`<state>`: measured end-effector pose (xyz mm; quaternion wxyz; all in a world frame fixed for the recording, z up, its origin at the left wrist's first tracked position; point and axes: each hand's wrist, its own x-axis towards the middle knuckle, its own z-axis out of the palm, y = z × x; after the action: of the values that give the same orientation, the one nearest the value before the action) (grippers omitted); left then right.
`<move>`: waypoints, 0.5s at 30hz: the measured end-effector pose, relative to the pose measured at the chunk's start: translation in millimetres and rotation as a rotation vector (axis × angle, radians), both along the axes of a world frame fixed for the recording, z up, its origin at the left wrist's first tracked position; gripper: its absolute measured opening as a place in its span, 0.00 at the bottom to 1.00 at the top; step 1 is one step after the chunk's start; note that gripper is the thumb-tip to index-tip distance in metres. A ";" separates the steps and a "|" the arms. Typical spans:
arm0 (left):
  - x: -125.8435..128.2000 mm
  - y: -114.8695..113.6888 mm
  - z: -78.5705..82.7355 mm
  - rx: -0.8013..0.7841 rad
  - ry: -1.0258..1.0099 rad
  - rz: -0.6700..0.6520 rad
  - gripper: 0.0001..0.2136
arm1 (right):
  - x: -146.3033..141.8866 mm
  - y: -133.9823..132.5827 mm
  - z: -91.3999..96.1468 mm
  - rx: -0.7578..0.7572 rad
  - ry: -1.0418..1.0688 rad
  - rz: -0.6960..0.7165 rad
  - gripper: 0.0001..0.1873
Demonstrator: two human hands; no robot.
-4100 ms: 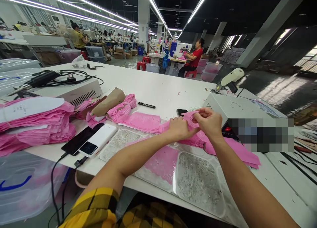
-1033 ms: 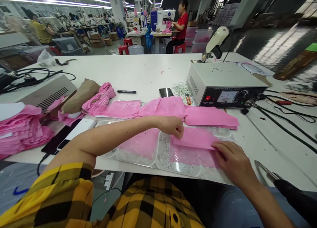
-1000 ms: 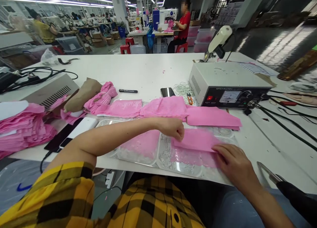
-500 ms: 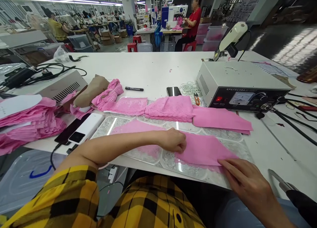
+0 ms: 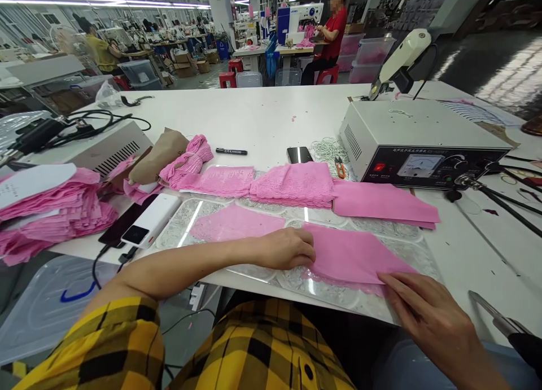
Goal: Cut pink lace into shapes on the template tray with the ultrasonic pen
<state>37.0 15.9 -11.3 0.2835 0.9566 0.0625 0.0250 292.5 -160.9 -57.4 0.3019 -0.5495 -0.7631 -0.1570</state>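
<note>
A flat pink fabric piece lies over the clear patterned template near the table's front edge. At its left end my left hand has its fingers curled down and closed on the edge. My right hand pinches the lower right corner between thumb and fingers. Under the front edge of this piece some pink lace shows. Left of my left hand, a thin pink lace piece rests on the template. Behind the hands are a stack of pink lace pieces and a stack of plain pink pieces.
A grey control box with cables stands at the right. Thread snips, a phone and a black marker lie behind the stacks. Left are a white power bank and pink bundles. A co-worker sits beyond.
My left hand has shifted slightly down and left along the fabric's left edge, uncovering more of it. The right hand keeps its pinch at the corner. The view has turned slightly.
</note>
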 end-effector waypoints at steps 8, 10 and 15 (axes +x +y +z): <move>-4.2 -0.9 5.0 -0.176 -0.018 0.095 0.07 | -6.4 -3.7 12.3 -0.045 0.021 0.008 0.17; -2.8 -0.6 6.0 -0.210 -0.039 0.118 0.06 | -17.8 0.2 17.1 -0.043 0.029 -0.005 0.18; 0.0 1.6 7.9 -0.263 -0.081 0.164 0.06 | -52.3 19.3 17.3 -0.066 0.034 -0.033 0.15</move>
<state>37.0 17.5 -3.4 0.4057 0.9010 0.1319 0.0781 240.2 -141.7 -40.1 0.2939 -0.5740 -0.7536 -0.1275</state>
